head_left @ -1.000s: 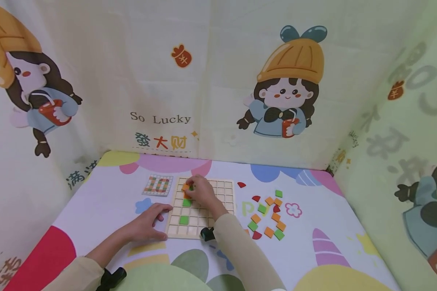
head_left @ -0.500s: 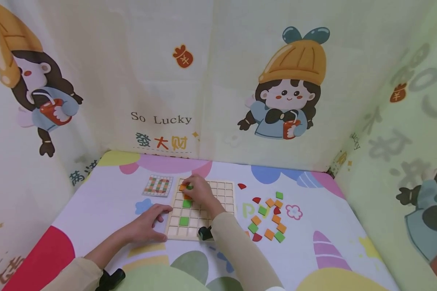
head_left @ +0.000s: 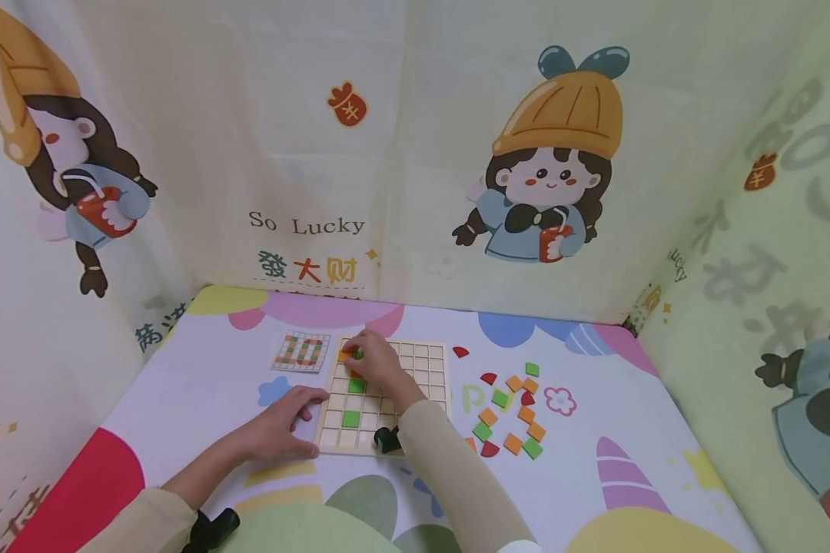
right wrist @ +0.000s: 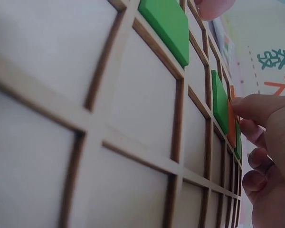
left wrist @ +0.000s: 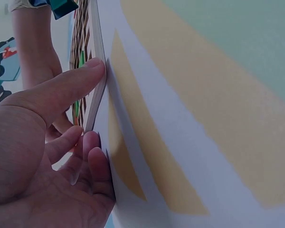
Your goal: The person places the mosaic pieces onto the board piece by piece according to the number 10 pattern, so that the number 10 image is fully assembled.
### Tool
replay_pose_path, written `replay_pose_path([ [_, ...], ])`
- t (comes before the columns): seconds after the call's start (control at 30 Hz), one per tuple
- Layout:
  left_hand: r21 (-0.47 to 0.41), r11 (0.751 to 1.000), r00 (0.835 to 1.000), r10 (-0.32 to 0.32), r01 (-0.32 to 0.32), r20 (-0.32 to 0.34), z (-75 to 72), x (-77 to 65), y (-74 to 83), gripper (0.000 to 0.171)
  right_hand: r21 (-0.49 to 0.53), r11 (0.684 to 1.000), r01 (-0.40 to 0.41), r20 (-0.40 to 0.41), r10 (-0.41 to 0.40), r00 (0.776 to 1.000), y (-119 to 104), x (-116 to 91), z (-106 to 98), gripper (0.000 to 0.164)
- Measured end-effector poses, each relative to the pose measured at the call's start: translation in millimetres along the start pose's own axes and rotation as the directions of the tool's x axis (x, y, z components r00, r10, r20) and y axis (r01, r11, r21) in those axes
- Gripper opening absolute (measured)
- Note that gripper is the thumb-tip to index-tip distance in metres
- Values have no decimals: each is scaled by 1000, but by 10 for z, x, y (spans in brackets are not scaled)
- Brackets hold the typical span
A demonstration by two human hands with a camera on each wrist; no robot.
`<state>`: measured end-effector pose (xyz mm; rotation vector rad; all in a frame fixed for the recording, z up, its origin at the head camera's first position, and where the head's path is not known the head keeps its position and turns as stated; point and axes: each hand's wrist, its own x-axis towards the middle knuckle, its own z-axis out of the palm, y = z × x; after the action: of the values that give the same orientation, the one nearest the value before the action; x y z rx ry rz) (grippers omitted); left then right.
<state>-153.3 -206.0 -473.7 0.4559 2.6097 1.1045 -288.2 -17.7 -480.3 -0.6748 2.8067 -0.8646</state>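
Note:
A wooden grid board (head_left: 425,376) lies on the table, with green square tiles (head_left: 350,418) in some cells. My right hand (head_left: 380,362) reaches over its upper left part, thumb and finger at an orange tile (head_left: 343,355). In the right wrist view the thumb (right wrist: 256,108) meets the edge of an orange tile (right wrist: 232,91), beside another orange tile and green ones; the fingers partly hide these. My left hand (head_left: 280,424) rests at the board's lower left edge. In the left wrist view its thumb (left wrist: 78,84) touches the board's side, other fingers loosely bent near the edge.
A small card with a coloured grid pattern (head_left: 300,351) lies left of the board. Several loose orange squares (head_left: 513,443), green squares (head_left: 500,399) and red quarter-round pieces (head_left: 460,352) are scattered to the right. A printed cloth wall (head_left: 415,192) stands behind the table.
My right hand has shifted slightly left over the board's upper left cells, and the orange tile at its fingertips has moved left with it. The left hand stays put.

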Motion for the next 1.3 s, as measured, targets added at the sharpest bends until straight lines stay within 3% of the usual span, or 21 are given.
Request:
replay_pose_path([
  [0.67, 9, 1000, 1000, 2, -2, -5, 10, 10, -13, 81, 77, 997, -5, -21, 7, 1000, 60, -136, -164, 20],
  [1.3, 17, 1000, 1000, -25, 25, -8, 4, 5, 39, 81, 60, 997, 50, -86, -45, 995, 321, -490, -443, 21],
])
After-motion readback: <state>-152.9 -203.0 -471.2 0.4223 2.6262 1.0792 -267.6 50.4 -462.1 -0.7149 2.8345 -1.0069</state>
